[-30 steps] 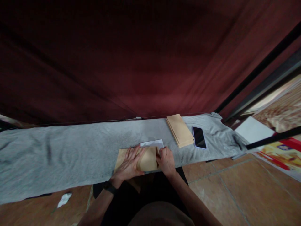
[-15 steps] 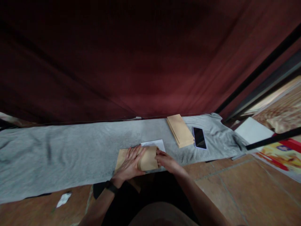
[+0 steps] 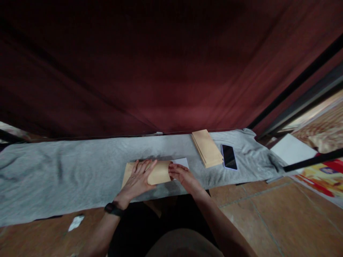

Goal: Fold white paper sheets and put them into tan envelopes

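On the grey cloth in front of me lies a flat brown paper envelope (image 3: pixel 160 172), its kind not fully clear. My left hand (image 3: pixel 139 175), with a dark band on its wrist, rests flat on its upper face with the fingers spread. At the envelope's right end, my right hand (image 3: pixel 184 175) has its fingers closed at the edge; the fingertips are partly hidden there. A white sheet of paper (image 3: pixel 182 162) lies beneath that end and shows past it.
A stack of brown envelopes (image 3: pixel 207 148) lies to the right, beside a phone (image 3: pixel 229 157). The grey cloth (image 3: pixel 88 167) covers a long, low surface against a dark red hanging (image 3: pixel 166 89). A white scrap (image 3: pixel 76 222) lies on the tiled floor (image 3: pixel 289 210).
The envelope has slid left and lies flatter; its right part was bulging before. My left hand has moved left with it. My right fingers have straightened and shifted slightly left.
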Motion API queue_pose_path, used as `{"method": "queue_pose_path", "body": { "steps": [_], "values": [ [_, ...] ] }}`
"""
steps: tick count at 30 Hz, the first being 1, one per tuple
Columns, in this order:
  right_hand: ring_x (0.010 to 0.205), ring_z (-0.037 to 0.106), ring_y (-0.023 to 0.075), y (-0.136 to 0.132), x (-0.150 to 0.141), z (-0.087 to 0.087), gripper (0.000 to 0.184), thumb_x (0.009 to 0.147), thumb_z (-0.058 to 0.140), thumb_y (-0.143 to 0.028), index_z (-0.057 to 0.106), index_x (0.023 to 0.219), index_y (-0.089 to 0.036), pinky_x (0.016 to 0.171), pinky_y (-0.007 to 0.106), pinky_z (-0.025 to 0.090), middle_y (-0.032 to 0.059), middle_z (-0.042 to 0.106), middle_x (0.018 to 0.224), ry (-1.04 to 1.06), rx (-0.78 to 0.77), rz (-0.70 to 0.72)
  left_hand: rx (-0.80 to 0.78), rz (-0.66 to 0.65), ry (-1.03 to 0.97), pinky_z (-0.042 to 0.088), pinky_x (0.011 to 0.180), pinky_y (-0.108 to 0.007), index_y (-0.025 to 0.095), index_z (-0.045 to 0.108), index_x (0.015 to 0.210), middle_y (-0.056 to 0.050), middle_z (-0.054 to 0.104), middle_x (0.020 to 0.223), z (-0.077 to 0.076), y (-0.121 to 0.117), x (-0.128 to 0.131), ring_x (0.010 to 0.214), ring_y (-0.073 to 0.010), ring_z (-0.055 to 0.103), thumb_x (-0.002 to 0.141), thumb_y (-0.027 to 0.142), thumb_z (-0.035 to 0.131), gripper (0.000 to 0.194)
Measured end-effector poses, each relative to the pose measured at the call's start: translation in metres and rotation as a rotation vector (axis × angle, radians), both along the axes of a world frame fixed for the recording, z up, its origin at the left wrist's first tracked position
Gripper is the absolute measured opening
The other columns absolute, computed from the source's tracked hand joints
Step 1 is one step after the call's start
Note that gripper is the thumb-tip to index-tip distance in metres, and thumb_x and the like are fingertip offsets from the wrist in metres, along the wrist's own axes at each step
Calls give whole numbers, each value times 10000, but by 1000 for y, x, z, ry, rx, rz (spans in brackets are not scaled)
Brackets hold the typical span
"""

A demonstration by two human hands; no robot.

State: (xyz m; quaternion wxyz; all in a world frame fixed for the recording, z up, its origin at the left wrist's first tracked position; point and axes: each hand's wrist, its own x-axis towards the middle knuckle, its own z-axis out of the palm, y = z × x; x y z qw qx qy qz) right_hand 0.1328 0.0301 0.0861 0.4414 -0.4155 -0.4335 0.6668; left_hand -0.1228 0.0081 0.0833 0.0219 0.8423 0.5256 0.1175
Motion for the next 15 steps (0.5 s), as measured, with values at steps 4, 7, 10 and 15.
{"method": "queue_pose_path", "body": {
  "steps": [4,7,10,15],
  "values": [
    [1194,623,219,6,14,-13,363,987,445,-389,660,1234,-231,1086,430,451,78,698,1244,-515,343,-46,-47,139,8,167,1187,-592,252,120,1588,-143,463,1468,-1,12,-28,1374,-373,413,704,543,733,1114],
    [1378,469,234,-1,17,-32,417,1009,421,-299,570,1383,-193,1175,455,347,103,554,1450,-926,643,63,-122,177,18,162,1182,-608,253,135,1587,-143,455,1480,-6,20,-37,1385,-377,404,694,520,731,1106],
    [1451,360,268,-12,14,-49,461,1008,473,-315,505,1444,-170,1188,495,308,127,437,1542,-1196,814,116,-183,172,35,154,1184,-613,238,141,1588,-161,401,1531,-8,27,-41,1430,-384,345,669,516,750,1138],
    [1456,350,268,-17,9,-57,476,1021,459,-339,465,1476,-195,1182,490,304,113,426,1551,-1332,873,93,-142,163,44,111,1186,-639,242,160,1589,-179,242,1628,-6,23,-30,1494,-408,208,683,569,759,1135]
  ]
}}
